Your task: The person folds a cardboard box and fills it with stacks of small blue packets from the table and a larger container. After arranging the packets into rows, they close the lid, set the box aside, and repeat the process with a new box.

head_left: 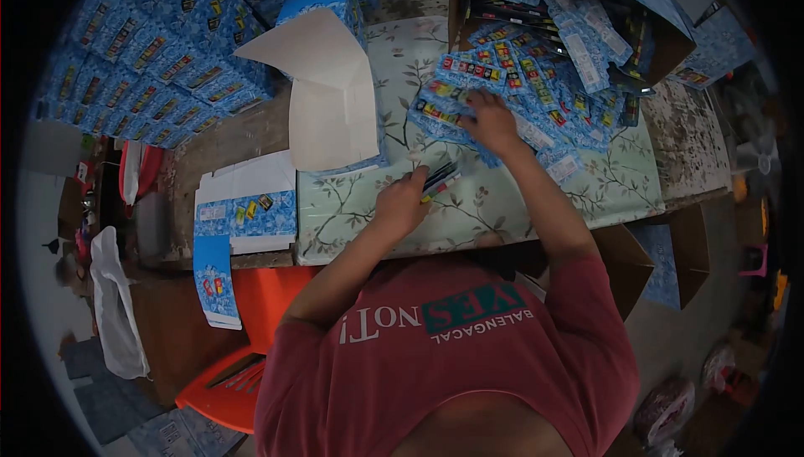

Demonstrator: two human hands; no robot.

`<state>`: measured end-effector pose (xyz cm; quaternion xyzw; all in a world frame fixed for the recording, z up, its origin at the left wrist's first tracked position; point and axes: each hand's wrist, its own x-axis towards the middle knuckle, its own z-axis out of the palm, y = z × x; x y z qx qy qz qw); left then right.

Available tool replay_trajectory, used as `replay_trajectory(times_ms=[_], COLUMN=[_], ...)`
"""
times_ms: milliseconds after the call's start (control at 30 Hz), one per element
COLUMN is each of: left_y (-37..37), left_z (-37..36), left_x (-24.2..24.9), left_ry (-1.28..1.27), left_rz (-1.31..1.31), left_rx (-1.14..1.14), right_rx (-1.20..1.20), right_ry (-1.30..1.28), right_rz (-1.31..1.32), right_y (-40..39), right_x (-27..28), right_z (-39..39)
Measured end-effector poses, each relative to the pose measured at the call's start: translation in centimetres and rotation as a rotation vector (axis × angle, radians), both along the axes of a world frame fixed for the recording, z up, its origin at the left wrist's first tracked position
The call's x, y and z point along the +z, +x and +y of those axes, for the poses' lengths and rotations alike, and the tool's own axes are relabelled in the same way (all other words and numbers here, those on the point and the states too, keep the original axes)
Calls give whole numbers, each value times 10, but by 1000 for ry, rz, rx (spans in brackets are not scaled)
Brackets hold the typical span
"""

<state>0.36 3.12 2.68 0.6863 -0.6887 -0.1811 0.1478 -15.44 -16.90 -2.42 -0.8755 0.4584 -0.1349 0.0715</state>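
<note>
My left hand is closed round a small stack of thin flat packets, held edge-on above the flowered tablecloth; their edges look dark, with some white and yellow-green. My right hand reaches to the left edge of a loose pile of blue printed packets. Its fingers are bent onto a blue packet, which is slightly blurred. Close to my left hand stands a carton with its pale flap raised, its inside hidden from me.
A large cardboard box lies on its side at the back right, packets spilling out. Blue printed boxes are stacked at the left. A flattened carton overhangs the table's front edge. An orange chair stands below.
</note>
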Motion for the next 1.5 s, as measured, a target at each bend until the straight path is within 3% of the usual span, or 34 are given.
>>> replay_trajectory(times_ms=[67,200,267,367,567,700,800,867,1000,1067,1133,1200,1267,1367,1400,1467,1500], left_y=[5,11,11,12,11,26,26,22,15,18,21,20,15,3,3,6,10], left_z=[3,0,-3,-8,4,15,14,8,-4,-8,-2,6,13,14,15,14,14], left_x=[2,-9,-6,-12,9,-11,-19,-20,-29,-34,-24,-14,-8,-2,-8,-24,-20], left_ry=[83,15,56,-9,41,117,7,-92,-153,-129,-119,-108,-101,-72,-69,-209,-212], left_rz=[-10,-14,-1,35,-49,-45,57,84,211,700,642,589,210,315,314,260,250], left_rx=[79,52,79,118,154,192,283,313,325,370,306,247,234,254,255,111,116], right_rx=[23,-155,-107,-115,-157,-212,-370,-266,-77,-48,-13,168,109,32,31,78,87], right_ry=[376,158,-262,-377,-367,-302,-120,30,299,360,433,608,558,344,347,619,622], right_rz=[-430,-394,-31,-65,-88,-73,35,-223,-328,-392,-460,-490,-554,-932,-933,-1185,-1192], right_y=[-32,-65,-60,-44,-49,-63,-66,-53,-1,9,11,-5,-10,17,30,54,57], right_x=[12,12,4,3,-18,7,28,41,38,30,22,16,6,15,12,1,0], right_z=[-8,30,68,99,52,49,68,106,171,181,179,155,120,76,63,43,42])
